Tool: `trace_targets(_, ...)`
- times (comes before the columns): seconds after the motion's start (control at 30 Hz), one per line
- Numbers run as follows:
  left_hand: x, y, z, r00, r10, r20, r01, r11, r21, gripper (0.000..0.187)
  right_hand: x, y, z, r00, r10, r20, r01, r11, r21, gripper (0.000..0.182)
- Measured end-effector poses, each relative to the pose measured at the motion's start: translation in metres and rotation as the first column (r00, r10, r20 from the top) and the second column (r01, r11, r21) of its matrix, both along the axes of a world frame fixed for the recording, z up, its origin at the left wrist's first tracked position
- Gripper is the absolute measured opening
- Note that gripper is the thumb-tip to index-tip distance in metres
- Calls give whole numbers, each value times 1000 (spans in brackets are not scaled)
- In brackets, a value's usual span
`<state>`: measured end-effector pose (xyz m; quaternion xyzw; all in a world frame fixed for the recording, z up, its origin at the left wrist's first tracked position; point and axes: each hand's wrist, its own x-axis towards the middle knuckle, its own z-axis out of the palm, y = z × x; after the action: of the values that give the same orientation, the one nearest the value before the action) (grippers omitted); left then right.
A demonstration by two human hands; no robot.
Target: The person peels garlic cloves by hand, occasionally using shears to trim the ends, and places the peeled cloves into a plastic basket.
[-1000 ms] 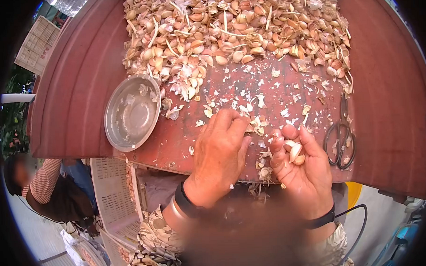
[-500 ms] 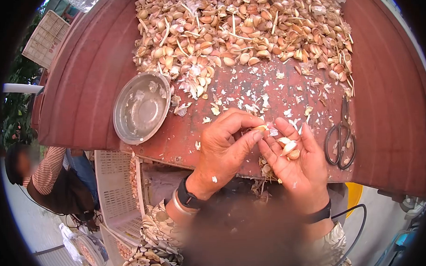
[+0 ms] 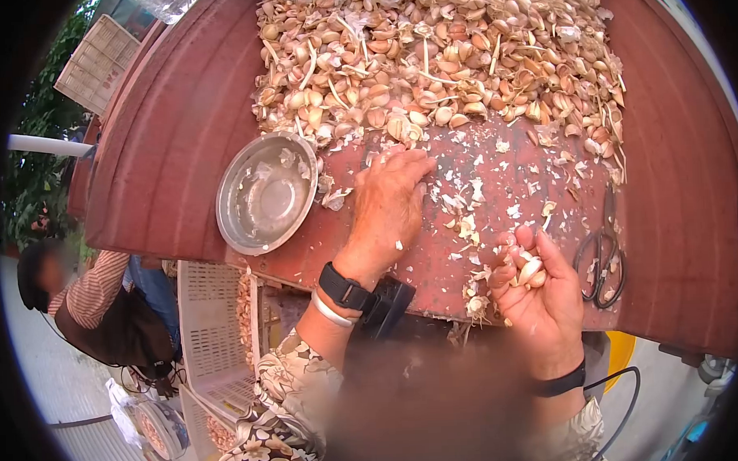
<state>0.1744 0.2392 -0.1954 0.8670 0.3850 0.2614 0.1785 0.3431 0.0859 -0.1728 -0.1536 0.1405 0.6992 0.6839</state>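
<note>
A round steel bowl (image 3: 266,193) at centre left holds papery scraps, while the left hand (image 3: 388,205), now reaching open toward the pale garlic-clove heap (image 3: 436,57), has left the right hand (image 3: 538,294) cupping cloves (image 3: 526,270).

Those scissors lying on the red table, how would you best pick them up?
Probably by the looped handles at the near end of the scissors, coming from above. They lie flat, blades shut and pointing away, right of the right hand cupping garlic cloves.

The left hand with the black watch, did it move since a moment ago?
Yes. The left hand went from beside the right hand, up toward the big pile of garlic cloves, beside the round metal bowl.
</note>
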Motion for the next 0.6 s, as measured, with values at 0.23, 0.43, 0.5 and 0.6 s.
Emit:
trace_targets(0.23, 5, -21, 17, 889, 138, 437, -122, 990, -65, 27, 13, -3, 5, 992, -118, 48, 122, 988, -95, 21)
trace_targets(0.43, 16, -36, 30, 999, -30, 34, 27, 997, 75, 24, 13, -2, 2, 993, -107, 54, 112, 988, -102, 20)
trace_targets(0.5, 20, -36, 29, 992, -76, -96, 89, 987, 137, 22, 13, -2, 2, 991, -107, 75, 113, 990, -89, 20)
trace_targets(0.6, 19, -33, 22, 985, -76, -157, 92, 991, 96, 19, 11, -2, 4, 990, -92, 104, 101, 991, -88, 20)
